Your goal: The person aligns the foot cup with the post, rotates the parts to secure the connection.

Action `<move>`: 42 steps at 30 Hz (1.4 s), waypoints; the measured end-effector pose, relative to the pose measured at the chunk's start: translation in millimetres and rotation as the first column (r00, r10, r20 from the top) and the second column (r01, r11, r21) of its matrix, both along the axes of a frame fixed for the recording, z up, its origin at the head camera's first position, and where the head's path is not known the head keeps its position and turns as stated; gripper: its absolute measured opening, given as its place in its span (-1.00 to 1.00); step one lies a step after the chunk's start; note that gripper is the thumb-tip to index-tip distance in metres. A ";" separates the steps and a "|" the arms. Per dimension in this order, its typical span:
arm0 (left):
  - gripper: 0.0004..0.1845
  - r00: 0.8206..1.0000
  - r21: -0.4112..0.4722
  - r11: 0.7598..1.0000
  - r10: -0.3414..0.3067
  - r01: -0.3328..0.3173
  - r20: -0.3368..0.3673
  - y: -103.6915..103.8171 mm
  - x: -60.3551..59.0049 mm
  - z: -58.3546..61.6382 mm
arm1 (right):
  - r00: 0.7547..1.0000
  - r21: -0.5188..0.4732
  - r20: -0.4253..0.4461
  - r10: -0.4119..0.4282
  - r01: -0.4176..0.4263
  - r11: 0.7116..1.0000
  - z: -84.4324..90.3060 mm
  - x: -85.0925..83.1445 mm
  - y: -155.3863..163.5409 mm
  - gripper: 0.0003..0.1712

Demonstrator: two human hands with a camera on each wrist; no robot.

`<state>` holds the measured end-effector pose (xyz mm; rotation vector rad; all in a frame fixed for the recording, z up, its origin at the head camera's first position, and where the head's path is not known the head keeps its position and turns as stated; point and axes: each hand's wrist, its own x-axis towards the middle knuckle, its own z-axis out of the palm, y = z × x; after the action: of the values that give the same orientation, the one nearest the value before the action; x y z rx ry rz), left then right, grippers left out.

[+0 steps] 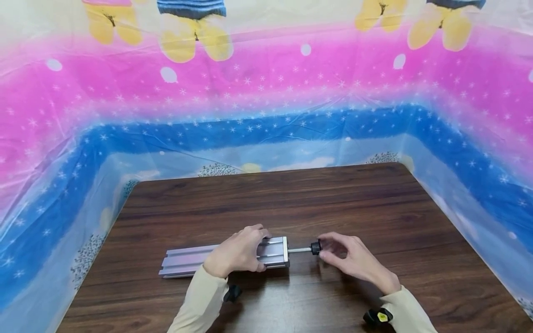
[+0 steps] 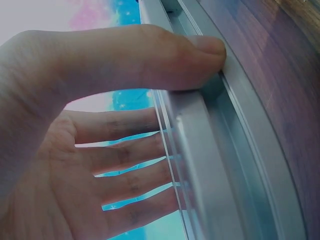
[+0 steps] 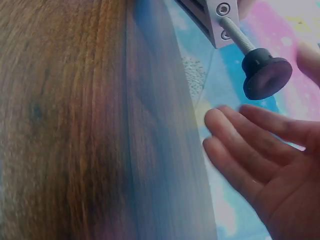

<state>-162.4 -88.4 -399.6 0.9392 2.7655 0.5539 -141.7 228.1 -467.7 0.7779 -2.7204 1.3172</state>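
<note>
A silver aluminium profile (image 1: 189, 260) with long slots lies on the table. My left hand (image 1: 238, 251) grips it near its right end, thumb along the near slot and fingers over the far side. From its end plate (image 3: 216, 22) sticks out a threaded stud (image 1: 300, 250) with a black levelling foot (image 3: 267, 75) at its tip. My right hand (image 1: 354, 256) is beside this foot, thumb and fingers spread around it. In the right wrist view, a gap shows between the fingers (image 3: 245, 140) and the black disc.
The dark wood-grain table (image 1: 266, 194) ends at a rounded back edge. A printed pink and blue cloth (image 1: 266, 92) hangs behind it and along both sides. Black devices sit on both wrists, the right one (image 1: 378, 317) with a yellow mark.
</note>
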 end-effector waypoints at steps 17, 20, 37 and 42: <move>-0.39 1.000 -0.012 1.000 -0.014 0.014 -0.016 3.6 0.7 0.8 | 0.990 -0.082 -0.138 0.016 -0.027 0.996 -0.8 2.9 2.3 -0.46; -0.39 1.000 -0.014 1.000 -0.012 0.012 -0.010 4.2 1.0 1.3 | 0.989 -0.063 -0.151 0.006 -0.015 0.998 -2.5 2.8 3.0 -0.51; -0.40 1.000 -0.022 1.000 -0.016 0.016 -0.019 5.2 0.1 1.7 | 0.994 -0.035 -0.105 -0.025 0.021 0.999 -2.0 2.0 4.0 -0.72; -0.40 1.000 -0.042 0.999 -0.002 0.001 -0.012 5.8 0.0 2.4 | 0.998 -0.019 -0.052 -0.034 0.033 0.999 -2.9 0.9 4.6 -0.73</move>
<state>-162.4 -82.6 -397.2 0.9383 2.7750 0.4900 -140.8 232.7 -470.5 0.7509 -2.6650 1.2944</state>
